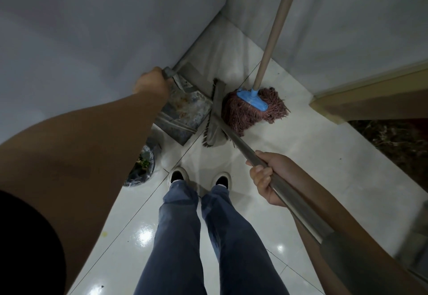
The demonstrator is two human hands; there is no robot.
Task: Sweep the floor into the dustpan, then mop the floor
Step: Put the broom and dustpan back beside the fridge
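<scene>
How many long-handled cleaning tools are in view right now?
3: dustpan gripped by the left hand, broom gripped by the right hand, mop leaning in the corner.

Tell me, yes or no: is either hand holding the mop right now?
No. The mop stands untouched against the wall, while the left hand grips the dustpan handle and the right hand grips the broom handle.

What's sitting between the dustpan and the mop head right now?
The broom head stands between the dustpan and the mop head, seen in the head view. Whether its bristles touch the dustpan's edge is unclear.
</scene>
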